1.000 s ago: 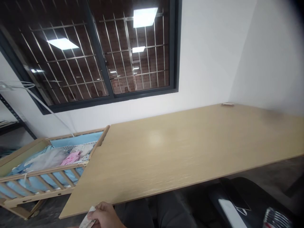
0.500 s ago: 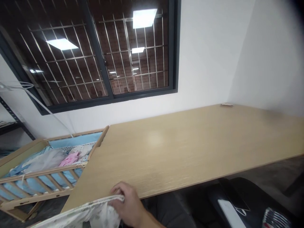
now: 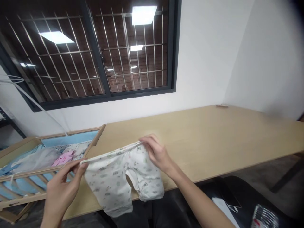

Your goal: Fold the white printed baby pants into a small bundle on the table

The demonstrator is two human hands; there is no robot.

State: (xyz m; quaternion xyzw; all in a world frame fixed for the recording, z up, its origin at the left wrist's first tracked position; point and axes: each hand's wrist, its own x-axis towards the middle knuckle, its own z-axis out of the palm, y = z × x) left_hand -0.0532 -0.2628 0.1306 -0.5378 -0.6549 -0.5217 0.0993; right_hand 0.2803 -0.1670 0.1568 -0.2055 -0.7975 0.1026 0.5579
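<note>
Holding a pair of small white printed pants (image 3: 111,179) by the waistband: left hand (image 3: 63,186) at one corner, right hand (image 3: 158,155) at the other. Left hand: thumb and forefinger closed on the band, remaining fingers curled. Right hand: fingers pinched over the band from above, wrist bent. Waistband drawn nearly straight between the two, sloping up toward the right hand.

Position of pants: spread in front of the near edge of the desk (image 3: 201,136), legs hanging down past that edge above the person's dark-clad lap (image 3: 166,210). Contact between cloth and desk edge: cannot tell. Rounded gap between the two pant legs; print of small grey and green figures, too fine to identify.

Surroundings. Small flat item (image 3: 222,105) at the far corner of the desk, by the wall. Wooden crib (image 3: 30,172) at the desk's left end, blue-lined, containing pink cloth (image 3: 64,157) and sheer whitish fabric (image 3: 42,158). Lower right: black seat (image 3: 242,185) bearing a white flat object (image 3: 224,207) and a clear ribbed container (image 3: 266,217). Barred window (image 3: 108,93) behind, dark-framed.
</note>
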